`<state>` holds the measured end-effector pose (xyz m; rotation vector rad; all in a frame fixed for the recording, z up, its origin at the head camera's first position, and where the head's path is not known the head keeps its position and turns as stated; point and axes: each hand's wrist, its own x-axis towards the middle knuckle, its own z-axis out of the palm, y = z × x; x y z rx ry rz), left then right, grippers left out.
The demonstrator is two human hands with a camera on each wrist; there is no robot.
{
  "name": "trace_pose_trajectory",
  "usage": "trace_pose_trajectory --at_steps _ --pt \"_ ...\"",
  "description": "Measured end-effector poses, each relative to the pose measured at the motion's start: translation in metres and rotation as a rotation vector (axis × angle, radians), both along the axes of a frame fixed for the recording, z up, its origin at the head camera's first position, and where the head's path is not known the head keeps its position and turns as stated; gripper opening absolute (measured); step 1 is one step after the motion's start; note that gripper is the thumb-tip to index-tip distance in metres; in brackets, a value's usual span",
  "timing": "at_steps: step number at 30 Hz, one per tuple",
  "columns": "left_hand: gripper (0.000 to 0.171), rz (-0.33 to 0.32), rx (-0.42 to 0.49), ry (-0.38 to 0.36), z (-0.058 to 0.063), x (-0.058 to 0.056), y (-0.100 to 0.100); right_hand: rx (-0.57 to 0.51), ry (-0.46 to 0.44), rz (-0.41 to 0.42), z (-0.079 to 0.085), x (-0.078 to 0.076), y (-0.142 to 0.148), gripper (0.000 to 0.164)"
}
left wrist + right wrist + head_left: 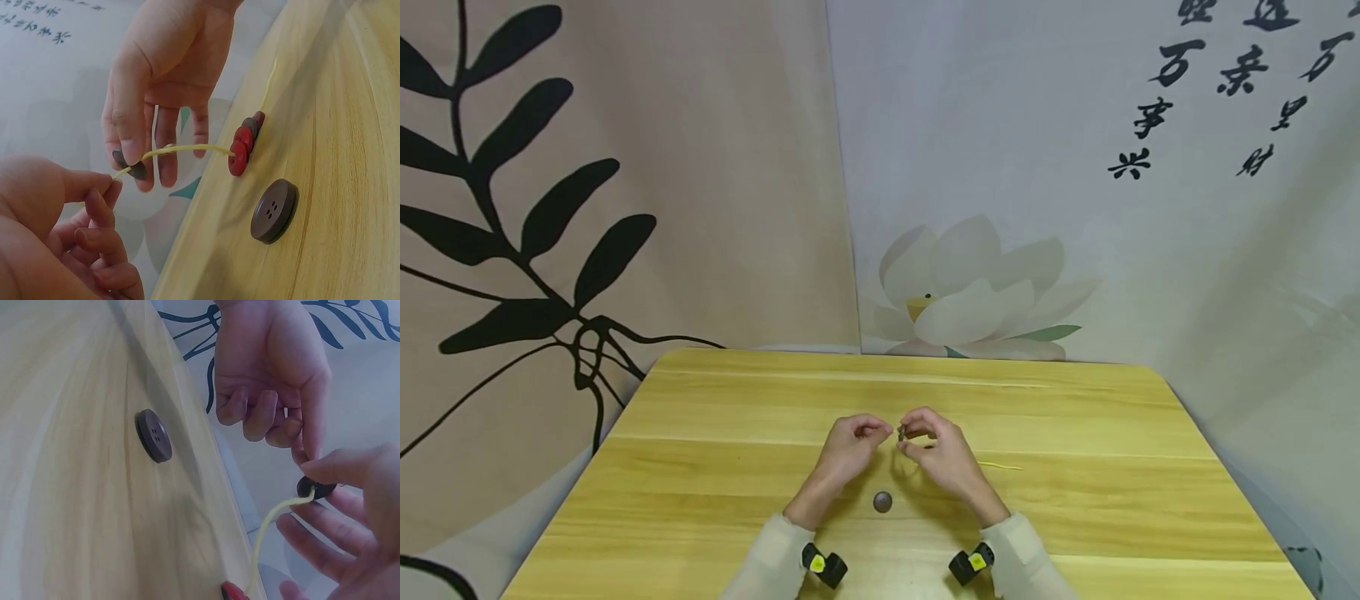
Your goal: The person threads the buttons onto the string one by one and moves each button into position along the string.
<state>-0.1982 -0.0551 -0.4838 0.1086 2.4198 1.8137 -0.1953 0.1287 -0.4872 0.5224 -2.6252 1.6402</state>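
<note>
My left hand [848,450] pinches the tip of a yellow cord [187,148] between thumb and forefinger. Facing it, above the table, my right hand [943,454] holds a small dark button [139,170] between thumb and fingers, and the cord passes through that button. From there the cord runs down to several threaded buttons, including a red button [237,157] and a grey button [251,125], lying in a row on the table. A large brown four-hole button [882,502] rests on the wood, nearer the body and apart from both hands.
The wooden table [700,500] has rounded far corners. Its far edge meets hanging cloths [1000,125] printed with leaves, a flower and writing. A loose tail of the cord lies to the right of my right hand. Each wrist wears a small black camera [826,567].
</note>
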Motion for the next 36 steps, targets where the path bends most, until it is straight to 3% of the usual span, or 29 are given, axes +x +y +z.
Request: trace_pose_trajectory --at_steps 36 --pt "0.020 0.013 0.039 -0.005 0.0069 0.0001 -0.0081 -0.017 -0.017 0.013 -0.0025 0.0001 0.0063 0.023"
